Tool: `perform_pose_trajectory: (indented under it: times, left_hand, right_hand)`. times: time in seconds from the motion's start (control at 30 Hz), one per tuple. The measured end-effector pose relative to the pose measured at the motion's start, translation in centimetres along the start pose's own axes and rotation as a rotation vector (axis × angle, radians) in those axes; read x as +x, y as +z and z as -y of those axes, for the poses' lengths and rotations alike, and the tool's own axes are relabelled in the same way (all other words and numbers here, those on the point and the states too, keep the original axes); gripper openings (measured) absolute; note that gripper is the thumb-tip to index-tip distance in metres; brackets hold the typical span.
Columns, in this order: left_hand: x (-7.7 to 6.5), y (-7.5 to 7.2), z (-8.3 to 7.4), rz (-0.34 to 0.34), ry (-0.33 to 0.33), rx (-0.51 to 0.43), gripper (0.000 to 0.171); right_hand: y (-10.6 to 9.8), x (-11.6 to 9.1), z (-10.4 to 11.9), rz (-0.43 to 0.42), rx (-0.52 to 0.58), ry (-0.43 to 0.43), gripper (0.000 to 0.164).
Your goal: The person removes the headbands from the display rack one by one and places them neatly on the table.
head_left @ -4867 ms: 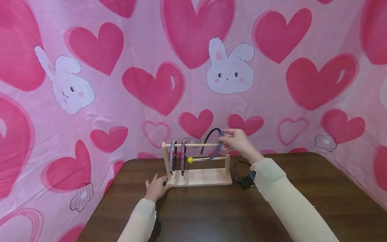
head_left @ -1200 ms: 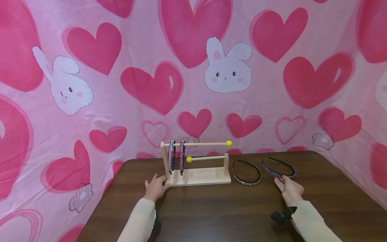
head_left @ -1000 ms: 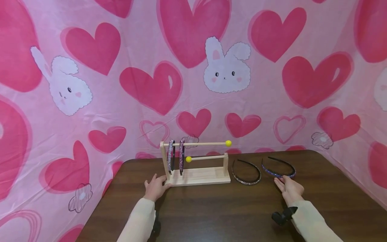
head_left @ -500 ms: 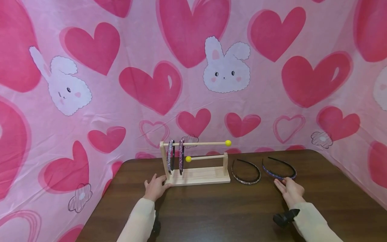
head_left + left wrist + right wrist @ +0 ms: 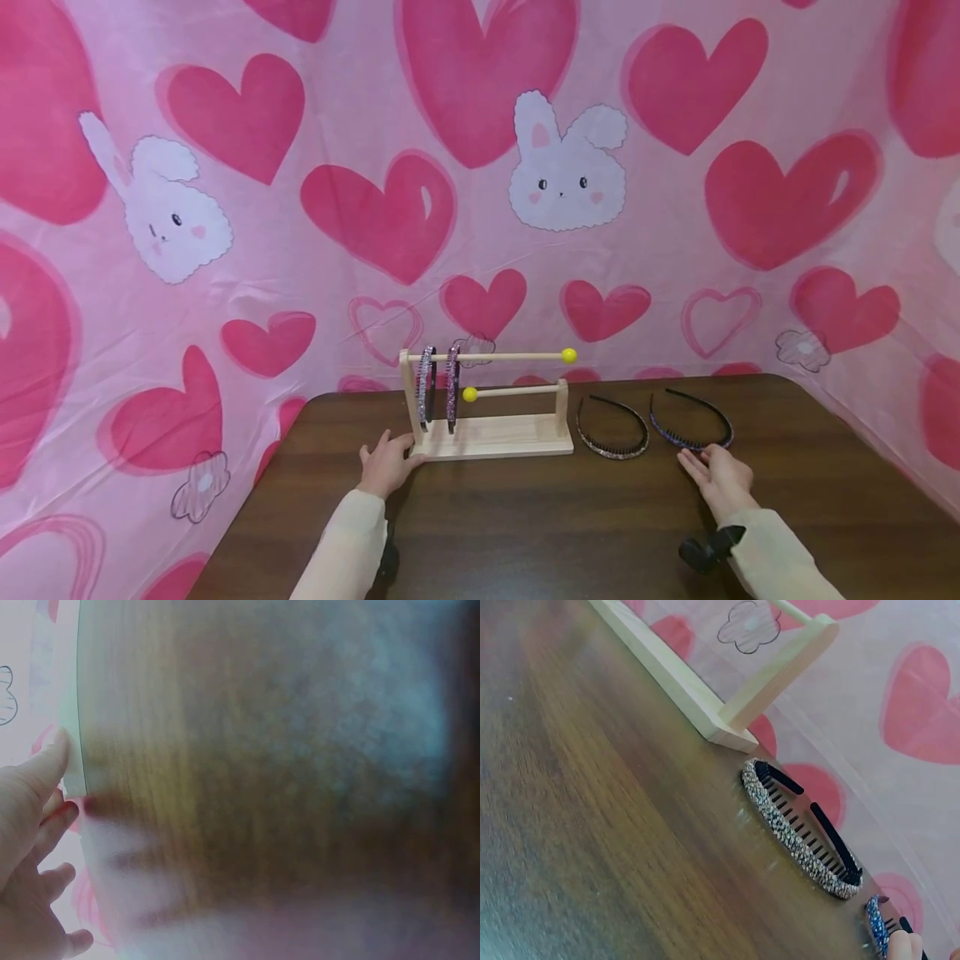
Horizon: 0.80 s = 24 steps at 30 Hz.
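Observation:
My left hand [image 5: 386, 467] holds the left end of a wooden headband rack [image 5: 502, 435], thumb and index finger at the corner of its base. On the rack's upper rod hang a silver glitter headband [image 5: 424, 387] and a pink-purple one [image 5: 452, 387]. Right of the rack, my right hand [image 5: 723, 483] pinches the near edge of a blue-purple glitter headband [image 5: 875, 919] lying on the table; its fingertips cover part of the band. Between that and the rack lies a black headband with silver glitter [image 5: 780, 832], comb teeth on its inner side.
The upper rod ends in a yellow ball [image 5: 569, 356], and the shorter lower rod in another yellow ball [image 5: 470, 394]. A pink curtain [image 5: 480, 242] with hearts and rabbits stands behind the brown wooden table [image 5: 540, 533].
My right hand has brought the blue-purple headband from the upper rod down to the table at right. Over the last second it shifted slightly towards me. My left hand stays on the base.

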<state>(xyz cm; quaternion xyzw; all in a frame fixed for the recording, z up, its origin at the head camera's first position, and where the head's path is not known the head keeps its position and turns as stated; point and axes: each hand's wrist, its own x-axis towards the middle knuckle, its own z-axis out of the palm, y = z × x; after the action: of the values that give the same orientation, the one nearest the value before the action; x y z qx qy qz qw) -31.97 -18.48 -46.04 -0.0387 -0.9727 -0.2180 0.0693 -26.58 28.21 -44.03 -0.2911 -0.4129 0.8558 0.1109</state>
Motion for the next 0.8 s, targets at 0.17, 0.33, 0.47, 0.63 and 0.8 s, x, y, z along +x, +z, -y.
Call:
perform_pose_trajectory:
  times: [0.17,0.33,0.47,0.63,0.8]
  left_hand:
    - [0.2,0.3,0.1,0.005,-0.011,-0.011,0.045]
    - [0.1,0.3,0.2,0.002,-0.002,0.002,0.044]
    - [0.0,0.2,0.1,-0.002,0.002,0.001,0.044]
    - [0.0,0.1,0.1,-0.005,0.005,0.002,0.043]
    - [0.0,0.1,0.1,-0.005,0.011,0.0,0.043]
  right_hand:
    - [0.6,-0.3,0.4,0.019,-0.005,-0.028,0.004]
    - [2.3,-0.7,1.7,0.065,-0.002,-0.07,0.011]
    - [4.1,-1.1,3.0,0.097,-0.046,-0.114,0.015]
    - [6.6,-1.8,4.9,0.193,-0.074,-0.212,0.023]
    - [9.1,-2.4,6.4,0.298,-0.097,-0.301,0.015]
